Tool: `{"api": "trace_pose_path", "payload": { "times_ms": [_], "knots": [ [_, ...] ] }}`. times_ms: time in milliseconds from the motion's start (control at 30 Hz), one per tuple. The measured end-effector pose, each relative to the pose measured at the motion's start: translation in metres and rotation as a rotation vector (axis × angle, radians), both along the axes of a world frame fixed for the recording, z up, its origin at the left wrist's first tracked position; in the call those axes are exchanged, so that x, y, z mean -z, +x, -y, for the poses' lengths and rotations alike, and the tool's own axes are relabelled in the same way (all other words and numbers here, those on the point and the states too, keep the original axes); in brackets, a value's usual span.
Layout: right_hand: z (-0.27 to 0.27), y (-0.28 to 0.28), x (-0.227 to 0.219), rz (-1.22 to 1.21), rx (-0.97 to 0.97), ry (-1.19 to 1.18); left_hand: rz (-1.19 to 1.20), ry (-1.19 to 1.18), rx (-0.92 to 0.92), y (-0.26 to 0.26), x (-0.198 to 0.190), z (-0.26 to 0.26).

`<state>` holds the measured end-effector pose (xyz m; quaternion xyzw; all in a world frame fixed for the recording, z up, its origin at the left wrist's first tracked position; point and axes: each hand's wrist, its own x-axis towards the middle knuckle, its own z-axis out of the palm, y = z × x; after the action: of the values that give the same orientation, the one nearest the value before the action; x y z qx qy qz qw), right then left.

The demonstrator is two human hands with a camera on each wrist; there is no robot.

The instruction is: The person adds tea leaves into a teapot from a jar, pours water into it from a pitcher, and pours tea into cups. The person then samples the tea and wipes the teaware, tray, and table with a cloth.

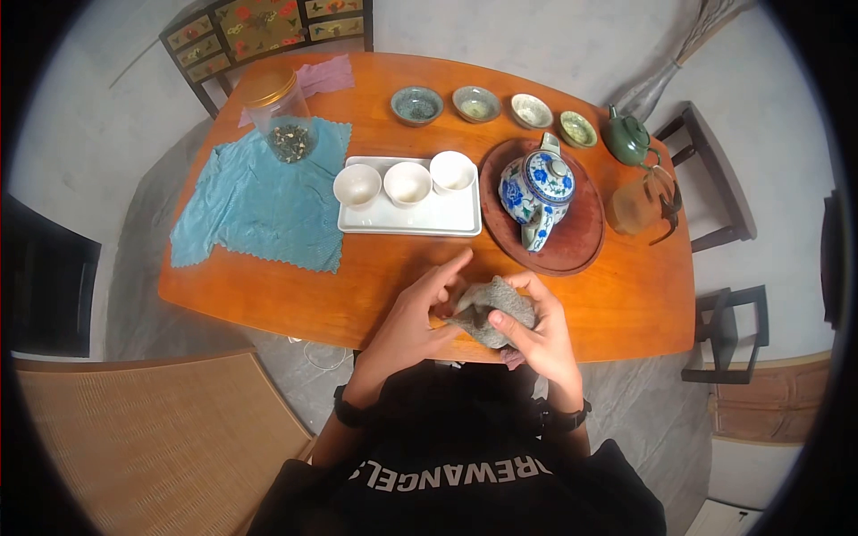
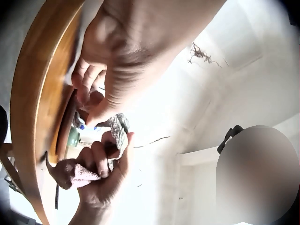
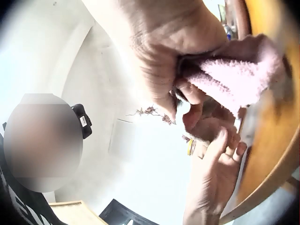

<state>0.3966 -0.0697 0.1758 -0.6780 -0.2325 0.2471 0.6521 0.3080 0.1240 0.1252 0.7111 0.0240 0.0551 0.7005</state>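
Near the table's front edge, a grey fuzzy cloth (image 1: 494, 313) is bunched in the right hand (image 1: 542, 335), whose thumb presses on top. A pink part (image 2: 83, 176) hangs below that hand in the left wrist view; whether it is the same cloth's other side, I cannot tell. In the right wrist view the pink fabric (image 3: 239, 77) sticks out beside the right hand (image 3: 173, 51). The left hand (image 1: 413, 320) is beside the cloth's left edge, fingers spread and mostly straight, thumb close to it; contact is unclear.
Beyond the hands stand a white tray (image 1: 411, 223) with three white cups, a blue-and-white teapot (image 1: 536, 188) on a round red-brown board (image 1: 585, 241), a glass pitcher (image 1: 632, 205), a green teapot (image 1: 627, 138) and several bowls. A jar (image 1: 284, 121) and blue cloth (image 1: 268, 201) lie left.
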Motion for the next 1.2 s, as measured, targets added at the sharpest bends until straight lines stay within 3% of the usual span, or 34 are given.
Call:
{"api": "trace_pose_path", "payload": {
  "times_ms": [33, 100, 167, 200, 267, 333, 400, 467, 600, 633, 700, 767, 800, 833, 867, 933, 1067, 1133, 1200],
  "knots": [
    [0.003, 0.0, -0.015, -0.031, -0.032, -0.139, 0.003, -0.006, 0.0, 0.0, 0.003, -0.003],
    [0.002, 0.001, -0.02, -0.057, -0.066, -0.285, 0.224, 0.302, -0.12, 0.002, 0.008, -0.009],
    [-0.003, 0.001, -0.009, 0.447, 0.04, -0.146, 0.317, 0.212, -0.166, 0.007, 0.006, -0.011],
    [-0.005, -0.002, -0.01, 0.452, 0.036, -0.152, 0.402, 0.129, -0.206, 0.008, 0.006, -0.011],
    [-0.01, -0.009, -0.021, 0.199, -0.052, -0.133, 0.327, -0.003, -0.179, 0.006, 0.007, 0.001],
    [-0.015, -0.004, -0.02, 0.28, -0.101, -0.208, 0.253, -0.13, -0.146, 0.007, 0.006, 0.008],
    [-0.013, 0.0, -0.022, -0.091, 0.065, -0.165, 0.186, -0.183, -0.18, 0.006, -0.001, 0.009],
    [-0.033, 0.008, -0.047, 0.041, 0.206, -0.13, 0.095, -0.168, -0.155, 0.007, -0.019, -0.006],
    [-0.066, 0.056, -0.09, 0.467, 0.131, -0.382, 0.475, 0.587, -0.486, 0.036, -0.051, -0.052],
    [-0.076, 0.069, -0.09, 0.47, 0.136, -0.378, 0.482, 0.685, -0.465, 0.046, -0.062, -0.063],
    [-0.094, 0.095, -0.078, 1.005, 0.004, -0.486, 0.479, 0.827, -0.435, 0.071, -0.064, -0.079],
    [-0.108, 0.115, -0.062, 1.053, -0.096, -0.596, 0.471, 0.967, -0.412, 0.099, -0.06, -0.092],
    [-0.114, 0.121, -0.057, 1.095, -0.2, -0.708, 0.367, 1.037, -0.295, 0.114, -0.056, -0.098],
    [-0.12, 0.124, -0.056, 1.09, -0.265, -0.808, 0.262, 1.103, -0.179, 0.126, -0.053, -0.102],
    [-0.126, 0.126, -0.056, 1.1, -0.262, -0.804, 0.268, 1.107, -0.187, 0.136, -0.052, -0.106],
    [-0.137, 0.128, -0.056, 1.069, -0.442, -1.033, 0.085, 1.039, 0.034, 0.151, -0.052, -0.111],
    [-0.147, 0.124, -0.055, 0.957, -0.565, -1.196, 0.002, 1.03, 0.112, 0.158, -0.056, -0.112],
    [-0.144, 0.13, -0.052, 1.043, -0.547, -1.097, -0.026, 0.977, 0.162, 0.159, -0.057, -0.113],
    [-0.144, 0.132, -0.07, 0.864, -0.621, -1.094, -0.023, 1.026, 0.175, 0.161, -0.057, -0.112]
  ]
}}
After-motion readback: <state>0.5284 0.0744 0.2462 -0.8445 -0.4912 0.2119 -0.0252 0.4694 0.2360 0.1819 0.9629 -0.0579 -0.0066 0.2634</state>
